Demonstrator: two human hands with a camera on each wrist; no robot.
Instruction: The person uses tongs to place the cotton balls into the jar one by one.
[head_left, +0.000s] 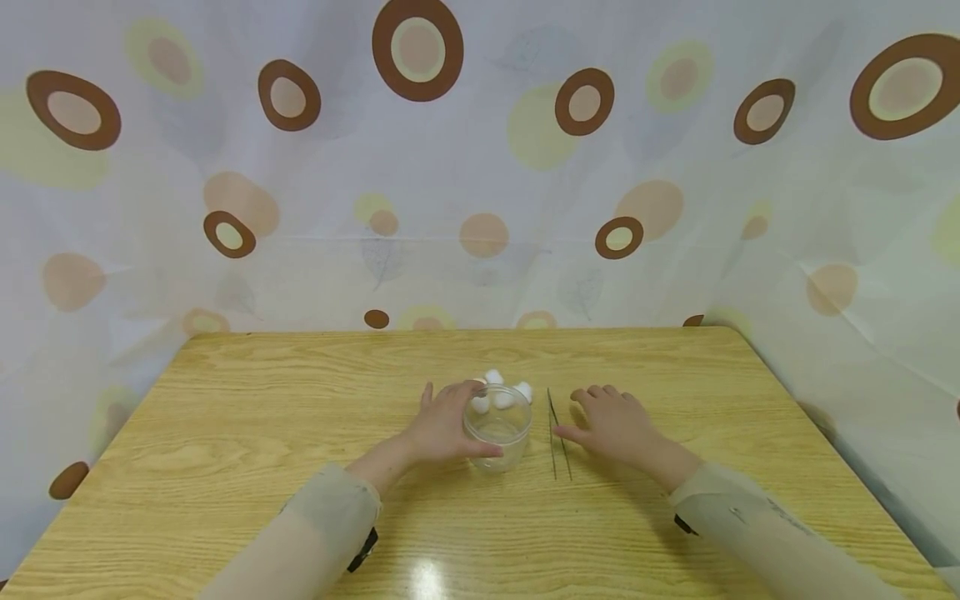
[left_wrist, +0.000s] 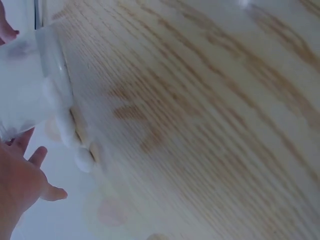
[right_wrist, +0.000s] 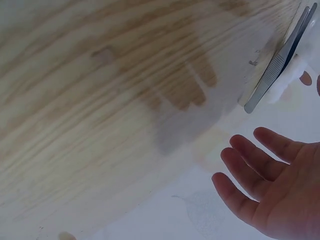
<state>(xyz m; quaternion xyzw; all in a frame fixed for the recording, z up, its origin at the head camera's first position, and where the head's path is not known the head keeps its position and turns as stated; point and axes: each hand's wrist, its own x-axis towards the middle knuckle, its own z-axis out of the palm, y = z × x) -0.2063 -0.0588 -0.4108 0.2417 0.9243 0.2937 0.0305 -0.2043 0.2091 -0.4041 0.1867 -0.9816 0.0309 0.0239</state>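
A clear plastic jar (head_left: 500, 427) stands on the wooden table (head_left: 225, 433) near its middle. My left hand (head_left: 444, 427) grips it from the left, thumb along the front and fingers round the back. Several white cotton balls (head_left: 503, 398) lie just behind the jar. Thin metal tweezers (head_left: 558, 435) lie to the right of it. My right hand (head_left: 617, 422) rests flat and open on the table beside the tweezers, thumb close to them. The left wrist view shows the jar (left_wrist: 27, 85), the cotton balls (left_wrist: 82, 159) and my left hand (left_wrist: 20, 182). The right wrist view shows the tweezers (right_wrist: 277, 62) and my right hand (right_wrist: 272, 190) with straight fingers.
A curtain (head_left: 480, 167) printed with brown and yellow circles hangs behind and to both sides of the table. Bare wood stretches left, right and in front of my hands. The table's right edge (head_left: 825, 450) runs diagonally near my right sleeve (head_left: 757, 533).
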